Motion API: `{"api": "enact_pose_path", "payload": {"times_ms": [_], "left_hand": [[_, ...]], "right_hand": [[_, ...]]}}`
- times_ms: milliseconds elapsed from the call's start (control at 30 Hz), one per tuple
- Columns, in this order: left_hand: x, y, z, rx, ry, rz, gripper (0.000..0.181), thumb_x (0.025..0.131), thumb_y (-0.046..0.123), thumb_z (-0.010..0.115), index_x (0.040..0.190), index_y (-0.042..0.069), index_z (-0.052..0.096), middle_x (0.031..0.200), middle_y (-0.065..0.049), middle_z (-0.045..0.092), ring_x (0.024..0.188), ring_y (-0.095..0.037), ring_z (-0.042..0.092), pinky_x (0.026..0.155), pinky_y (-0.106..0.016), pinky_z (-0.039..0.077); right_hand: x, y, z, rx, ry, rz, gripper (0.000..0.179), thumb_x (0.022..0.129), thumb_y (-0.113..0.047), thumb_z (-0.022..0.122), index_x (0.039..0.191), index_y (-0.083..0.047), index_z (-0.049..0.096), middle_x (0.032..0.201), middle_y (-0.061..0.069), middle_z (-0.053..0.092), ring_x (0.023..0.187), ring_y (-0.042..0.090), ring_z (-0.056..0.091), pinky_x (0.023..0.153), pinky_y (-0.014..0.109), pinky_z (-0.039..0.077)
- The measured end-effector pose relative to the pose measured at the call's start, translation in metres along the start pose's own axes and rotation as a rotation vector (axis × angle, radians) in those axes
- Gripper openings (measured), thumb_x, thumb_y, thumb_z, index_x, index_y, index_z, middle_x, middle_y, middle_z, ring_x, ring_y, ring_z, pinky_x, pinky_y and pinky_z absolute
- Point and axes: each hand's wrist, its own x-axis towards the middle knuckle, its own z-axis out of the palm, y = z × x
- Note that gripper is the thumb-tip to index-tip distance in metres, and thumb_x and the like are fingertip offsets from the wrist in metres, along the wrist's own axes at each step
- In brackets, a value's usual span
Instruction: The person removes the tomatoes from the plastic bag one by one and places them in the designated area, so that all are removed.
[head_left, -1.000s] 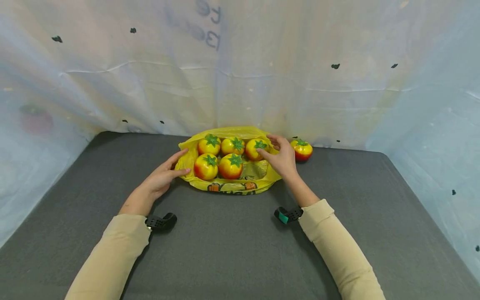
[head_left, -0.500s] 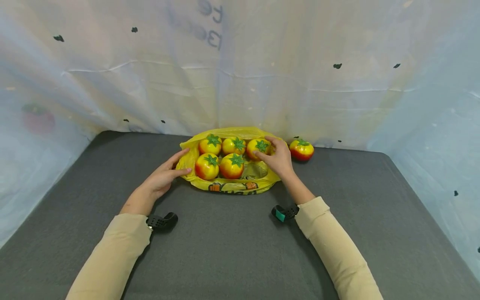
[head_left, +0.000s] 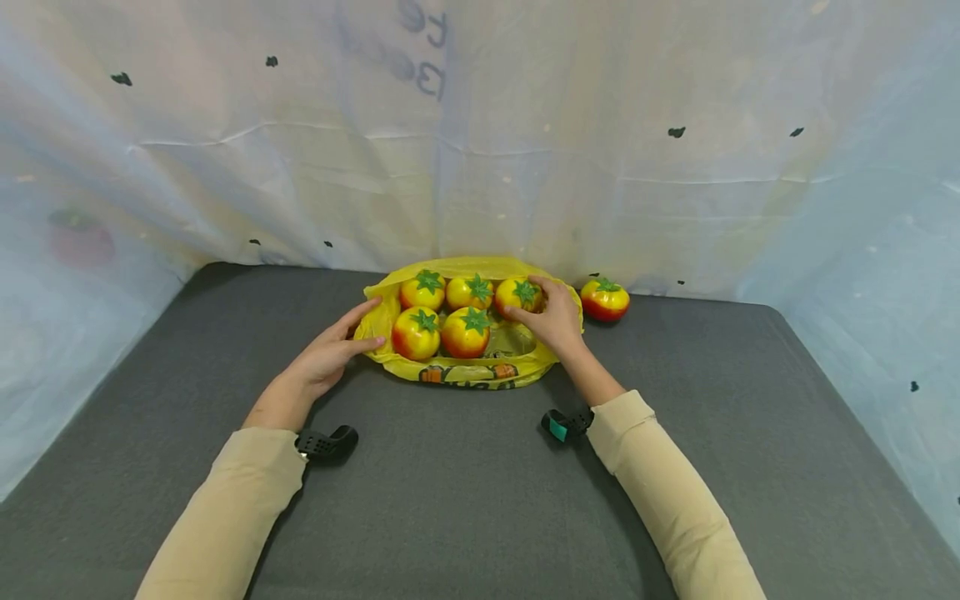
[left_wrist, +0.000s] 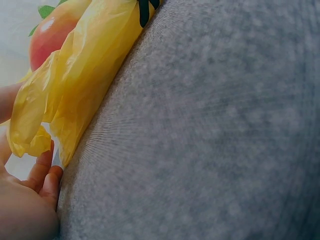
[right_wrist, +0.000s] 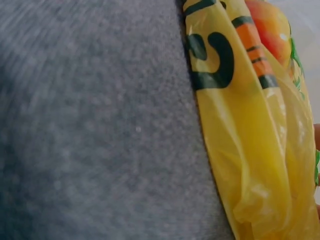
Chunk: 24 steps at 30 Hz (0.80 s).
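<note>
A yellow plastic bag (head_left: pixel 382 350) lies spread at the table's back edge, holding several yellow-red toy tomatoes with green star-shaped leaves. My left hand (head_left: pixel 330 358) touches the bag's left end, thumb over the rim and fingers extended. In the left wrist view a loose fold of the bag (left_wrist: pixel 82 85) lies between thumb and fingers. My right hand (head_left: pixel 558 317) holds the back-right tomato (head_left: pixel 516 293) between thumb and fingers, inside the bag. The right wrist view shows mostly the bag's printed side (right_wrist: pixel 240 125); only bits of fingers appear at its right edge.
Another tomato (head_left: pixel 605 300) stands outside the bag, just right of my right hand. Grey cloth covers the table (head_left: pixel 450 483). A translucent plastic sheet (head_left: pixel 525 150) rises behind the bag, with similar sheets at both sides.
My right hand has shifted slightly left, its thumb and fingers coming closer around the back-right tomato. My left hand stays at the bag's left end.
</note>
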Motion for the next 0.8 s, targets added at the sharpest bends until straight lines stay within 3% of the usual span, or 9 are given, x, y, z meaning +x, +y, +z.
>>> {"api": "enact_pose_path", "payload": {"times_ms": [367,800], "left_hand": [[0.000,0.000,0.000,0.007,0.002,0.005,0.075,0.097,0.018,0.057,0.156,0.025,0.011,0.161,-0.007,-0.010,0.147,-0.031,-0.004,0.116,-0.058,0.004],[0.001,-0.004,-0.005,0.016,0.011,0.016,0.074,0.097,0.018,0.057,0.156,0.025,0.012,0.161,-0.007,-0.011,0.147,-0.032,-0.006,0.115,-0.059,0.003]], "right_hand": [[-0.001,-0.001,0.000,0.011,0.027,-0.020,0.065,0.084,-0.030,0.074,0.140,-0.008,0.048,0.140,0.017,0.047,0.121,0.035,0.048,0.099,0.048,0.042],[-0.008,-0.009,-0.006,0.077,0.055,-0.062,0.065,0.083,-0.027,0.075,0.139,-0.008,0.048,0.140,0.017,0.045,0.125,0.033,0.046,0.104,0.043,0.042]]}}
